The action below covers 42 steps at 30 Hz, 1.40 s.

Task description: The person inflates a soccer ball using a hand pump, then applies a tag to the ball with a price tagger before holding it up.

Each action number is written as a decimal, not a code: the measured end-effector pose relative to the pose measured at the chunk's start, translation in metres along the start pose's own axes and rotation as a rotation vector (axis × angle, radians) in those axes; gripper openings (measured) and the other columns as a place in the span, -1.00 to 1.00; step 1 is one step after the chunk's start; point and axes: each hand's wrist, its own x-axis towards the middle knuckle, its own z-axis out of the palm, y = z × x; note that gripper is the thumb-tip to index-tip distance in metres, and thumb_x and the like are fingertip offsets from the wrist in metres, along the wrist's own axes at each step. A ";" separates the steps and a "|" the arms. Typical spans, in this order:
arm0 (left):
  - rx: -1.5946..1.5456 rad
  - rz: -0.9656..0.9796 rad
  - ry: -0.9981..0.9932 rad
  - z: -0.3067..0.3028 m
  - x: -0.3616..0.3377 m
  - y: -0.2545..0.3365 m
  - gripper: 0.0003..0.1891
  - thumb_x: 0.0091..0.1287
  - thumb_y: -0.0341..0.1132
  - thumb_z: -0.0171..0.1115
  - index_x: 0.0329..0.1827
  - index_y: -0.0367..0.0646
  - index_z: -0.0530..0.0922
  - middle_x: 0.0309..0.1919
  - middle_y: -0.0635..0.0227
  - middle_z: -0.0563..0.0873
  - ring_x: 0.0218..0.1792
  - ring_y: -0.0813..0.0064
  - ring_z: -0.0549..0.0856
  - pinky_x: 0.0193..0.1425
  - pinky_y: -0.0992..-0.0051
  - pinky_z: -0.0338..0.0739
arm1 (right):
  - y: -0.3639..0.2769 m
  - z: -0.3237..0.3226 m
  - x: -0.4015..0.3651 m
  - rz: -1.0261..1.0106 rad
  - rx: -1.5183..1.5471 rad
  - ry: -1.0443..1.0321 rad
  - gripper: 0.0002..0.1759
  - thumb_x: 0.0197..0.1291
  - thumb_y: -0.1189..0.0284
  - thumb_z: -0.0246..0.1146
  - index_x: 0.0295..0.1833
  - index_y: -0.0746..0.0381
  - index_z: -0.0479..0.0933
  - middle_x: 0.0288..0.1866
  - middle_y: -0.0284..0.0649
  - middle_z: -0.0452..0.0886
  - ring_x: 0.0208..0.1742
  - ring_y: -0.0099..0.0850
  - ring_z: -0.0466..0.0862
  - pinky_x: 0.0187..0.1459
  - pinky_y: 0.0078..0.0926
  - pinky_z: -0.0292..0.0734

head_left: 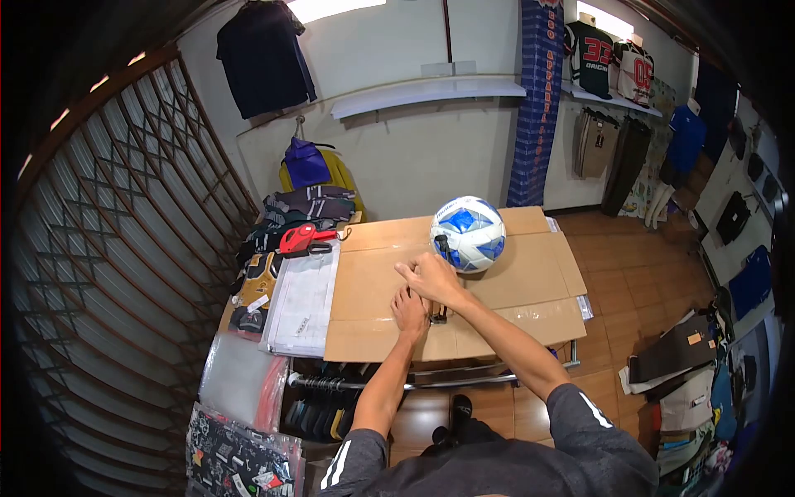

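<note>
A white football [474,228] with blue and grey patches sits at the far side of the cardboard sheet [373,257]. My right hand [432,277] is closed just in front of it, its fingers curled and what they hold hidden. Close below and to its left, my left hand [410,312] is low over the cardboard with bent fingers; I cannot make out what is in them. One slim black piece [443,246] shows against the ball above my right hand. Another small black piece [440,315] lies beside my left hand; whether the two join is hidden.
Left of the cardboard are a red and black tool [306,240], white sheets [302,302] and folded clothes [308,203]. Hangers on a metal rail [331,383] show below the table's front edge. A folding metal gate [124,232] stands left, and clothing stacks [675,356] lie right.
</note>
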 end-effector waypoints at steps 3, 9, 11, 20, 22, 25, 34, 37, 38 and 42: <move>0.010 0.001 0.001 -0.007 0.004 0.006 -0.58 0.55 -0.11 0.23 0.36 -0.10 0.62 0.38 0.16 0.59 0.46 0.10 0.47 0.59 0.01 0.27 | -0.057 -0.059 0.000 -0.026 0.085 0.004 -0.44 0.50 0.03 0.30 -0.26 0.37 0.75 -0.57 0.11 0.63 -0.49 0.03 0.69 -0.34 -0.03 0.55; 0.016 -0.015 -0.035 -0.007 0.001 0.006 -0.58 0.55 -0.12 0.24 0.37 -0.11 0.61 0.38 0.16 0.59 0.48 0.09 0.47 0.59 0.02 0.28 | -0.029 -0.034 0.008 -0.003 0.083 0.081 -0.51 0.50 0.10 0.30 -0.27 0.34 0.76 -0.52 0.11 0.66 -0.41 0.10 0.72 -0.27 0.00 0.61; 0.021 -0.012 -0.038 -0.005 0.003 0.006 -0.57 0.54 -0.13 0.23 0.37 -0.13 0.60 0.39 0.15 0.58 0.48 0.08 0.47 0.59 0.02 0.27 | -0.019 -0.023 0.011 0.000 0.078 0.107 -0.53 0.49 0.12 0.30 -0.28 0.32 0.76 -0.48 0.15 0.69 -0.34 0.17 0.77 -0.23 0.05 0.66; -0.001 0.011 -0.005 0.002 -0.002 -0.001 -0.47 0.44 -0.12 0.30 0.41 -0.17 0.59 0.41 0.13 0.56 0.50 0.07 0.43 0.63 0.02 0.23 | 0.040 0.036 0.001 0.027 0.004 0.121 -0.62 0.44 0.19 0.33 -0.22 0.30 0.80 -0.40 0.16 0.74 -0.30 0.16 0.79 -0.22 0.03 0.68; -0.036 0.003 -0.038 0.002 0.000 -0.003 -0.45 0.43 -0.12 0.31 0.43 -0.17 0.58 0.41 0.13 0.55 0.51 0.07 0.42 0.64 0.02 0.21 | 0.044 0.040 0.000 0.016 0.011 0.131 -0.61 0.43 0.18 0.34 -0.23 0.32 0.80 -0.40 0.17 0.74 -0.30 0.16 0.79 -0.22 0.04 0.68; -0.059 0.012 0.008 0.001 -0.001 0.000 -0.46 0.42 -0.13 0.32 0.41 -0.18 0.59 0.42 0.14 0.55 0.51 0.08 0.42 0.63 0.03 0.21 | 0.038 0.041 -0.004 -0.030 -0.028 0.120 -0.57 0.43 0.15 0.35 -0.24 0.35 0.79 -0.40 0.17 0.74 -0.31 0.16 0.80 -0.23 0.04 0.67; 0.017 -0.040 -0.048 -0.006 0.003 0.006 -0.59 0.55 -0.11 0.22 0.33 -0.14 0.64 0.35 0.14 0.61 0.47 0.08 0.48 0.60 0.04 0.28 | -0.064 -0.067 -0.003 -0.083 0.059 0.065 -0.53 0.47 0.11 0.35 -0.23 0.36 0.78 -0.48 0.14 0.71 -0.39 0.13 0.78 -0.25 0.00 0.67; 0.054 -0.017 -0.045 -0.005 0.002 0.005 -0.59 0.56 -0.11 0.21 0.34 -0.12 0.64 0.36 0.16 0.60 0.47 0.09 0.48 0.60 0.04 0.27 | -0.041 -0.046 0.002 -0.099 0.018 0.060 -0.54 0.51 0.13 0.31 -0.23 0.34 0.79 -0.48 0.14 0.71 -0.37 0.13 0.78 -0.25 -0.01 0.68; 0.057 -0.017 -0.053 -0.005 0.001 0.004 -0.59 0.56 -0.11 0.21 0.34 -0.12 0.63 0.36 0.16 0.60 0.47 0.09 0.48 0.61 0.03 0.27 | -0.034 -0.040 0.003 -0.103 0.035 0.071 -0.54 0.52 0.13 0.30 -0.22 0.34 0.78 -0.48 0.14 0.70 -0.39 0.14 0.76 -0.27 -0.01 0.65; 0.060 -0.014 -0.052 -0.003 0.000 0.004 -0.57 0.55 -0.12 0.21 0.36 -0.15 0.61 0.37 0.16 0.59 0.48 0.10 0.46 0.62 0.03 0.25 | -0.003 -0.012 0.008 -0.111 0.063 0.117 -0.56 0.54 0.15 0.28 -0.21 0.32 0.78 -0.47 0.16 0.68 -0.41 0.18 0.72 -0.30 0.01 0.62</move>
